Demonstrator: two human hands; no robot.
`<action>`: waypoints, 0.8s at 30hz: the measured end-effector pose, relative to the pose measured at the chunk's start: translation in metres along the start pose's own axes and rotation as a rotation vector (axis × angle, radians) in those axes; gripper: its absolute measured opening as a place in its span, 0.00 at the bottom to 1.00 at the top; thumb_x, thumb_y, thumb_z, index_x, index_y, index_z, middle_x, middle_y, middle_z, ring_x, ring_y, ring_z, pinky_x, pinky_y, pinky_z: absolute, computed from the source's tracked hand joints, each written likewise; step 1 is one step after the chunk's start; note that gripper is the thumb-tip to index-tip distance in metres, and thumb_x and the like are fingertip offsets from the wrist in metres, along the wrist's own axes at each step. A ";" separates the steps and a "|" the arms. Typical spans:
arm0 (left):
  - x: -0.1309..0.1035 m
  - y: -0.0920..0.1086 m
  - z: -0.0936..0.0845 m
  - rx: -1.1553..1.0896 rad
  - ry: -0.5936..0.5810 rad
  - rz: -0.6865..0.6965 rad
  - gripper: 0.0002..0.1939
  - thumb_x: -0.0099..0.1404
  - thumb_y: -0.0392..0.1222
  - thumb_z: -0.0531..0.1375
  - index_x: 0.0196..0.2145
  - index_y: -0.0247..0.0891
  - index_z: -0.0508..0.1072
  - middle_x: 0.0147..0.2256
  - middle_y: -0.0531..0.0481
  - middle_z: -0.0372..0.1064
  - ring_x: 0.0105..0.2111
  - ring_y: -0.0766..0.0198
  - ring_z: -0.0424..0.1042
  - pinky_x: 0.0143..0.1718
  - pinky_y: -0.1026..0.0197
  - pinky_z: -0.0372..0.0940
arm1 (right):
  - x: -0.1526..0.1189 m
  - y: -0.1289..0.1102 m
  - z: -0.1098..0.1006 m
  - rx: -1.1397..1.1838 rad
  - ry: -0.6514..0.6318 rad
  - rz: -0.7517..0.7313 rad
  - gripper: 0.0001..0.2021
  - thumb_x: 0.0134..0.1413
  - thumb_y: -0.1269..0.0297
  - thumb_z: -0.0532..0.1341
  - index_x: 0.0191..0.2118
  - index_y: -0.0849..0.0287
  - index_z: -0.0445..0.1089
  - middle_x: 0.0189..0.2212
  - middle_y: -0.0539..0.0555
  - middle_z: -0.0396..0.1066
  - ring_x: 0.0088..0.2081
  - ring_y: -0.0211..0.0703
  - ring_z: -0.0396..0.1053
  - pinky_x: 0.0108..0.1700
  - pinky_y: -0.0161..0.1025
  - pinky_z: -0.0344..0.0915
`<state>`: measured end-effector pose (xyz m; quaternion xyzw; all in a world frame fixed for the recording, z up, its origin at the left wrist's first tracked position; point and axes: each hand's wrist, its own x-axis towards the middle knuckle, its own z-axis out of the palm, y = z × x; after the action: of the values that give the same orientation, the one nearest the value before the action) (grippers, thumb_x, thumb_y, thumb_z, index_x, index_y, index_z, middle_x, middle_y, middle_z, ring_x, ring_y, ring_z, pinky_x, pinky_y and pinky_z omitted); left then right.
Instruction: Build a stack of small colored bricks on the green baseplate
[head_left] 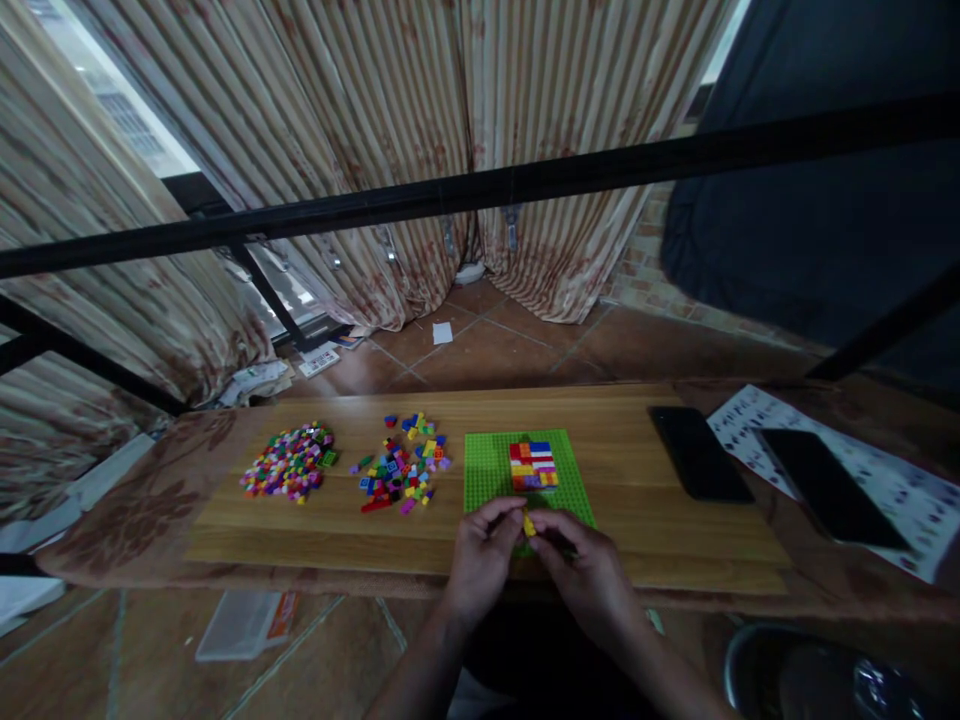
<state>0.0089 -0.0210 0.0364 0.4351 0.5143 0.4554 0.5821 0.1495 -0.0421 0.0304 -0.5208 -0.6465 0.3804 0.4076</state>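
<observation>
A yellow toy brick piece (pixel 529 524) is pinched between the fingertips of the left hand (pixel 478 562) and the right hand (pixel 592 575), just above the near edge of the green studded baseplate (pixel 484 460); by this two-sided grip it is probably kept steady and easily turned. Whether one brick or several are held there cannot be told. The baseplate is laid on the wooden board (pixel 622 450) directly before the person, presumably so that it can be reached equally by both hands. The multicoloured brick block (pixel 534 465) is set on it with green studs left exposed around, so alignment can be judged. Loose bricks are kept off to the left, apparently so that the baseplate is not crowded: a dense heap (pixel 289 462) and a looser scatter (pixel 405 468), from which single pieces can be picked out more readily

Counted are two hands, one baseplate, one block, two groups of loose bricks, too many and too small to be numbered, two black flat devices (pixel 701 455) and one printed sheet (pixel 930 520)
</observation>
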 end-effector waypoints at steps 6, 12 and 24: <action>0.010 0.012 0.012 -0.089 -0.029 -0.107 0.16 0.51 0.45 0.66 0.37 0.35 0.77 0.28 0.50 0.74 0.24 0.69 0.68 0.26 0.67 0.64 | 0.005 0.008 0.001 -0.006 0.150 -0.029 0.07 0.56 0.64 0.57 0.40 0.54 0.71 0.34 0.52 0.73 0.35 0.41 0.72 0.40 0.37 0.68; 0.023 0.018 0.015 -0.065 -0.070 -0.107 0.14 0.51 0.38 0.65 0.37 0.34 0.76 0.25 0.53 0.71 0.21 0.72 0.64 0.25 0.68 0.61 | 0.008 0.011 -0.003 0.118 0.200 0.014 0.07 0.54 0.62 0.60 0.39 0.55 0.71 0.32 0.51 0.74 0.34 0.40 0.72 0.38 0.37 0.69; 0.050 0.026 0.019 0.449 0.044 0.123 0.17 0.57 0.31 0.59 0.46 0.36 0.70 0.36 0.48 0.72 0.30 0.66 0.72 0.33 0.64 0.67 | 0.003 0.028 -0.016 0.083 0.268 0.132 0.11 0.56 0.57 0.58 0.40 0.57 0.72 0.34 0.53 0.74 0.37 0.43 0.72 0.38 0.38 0.68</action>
<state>0.0284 0.0323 0.0538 0.5739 0.5880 0.3736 0.4305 0.1744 -0.0332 0.0113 -0.5911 -0.5344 0.3596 0.4855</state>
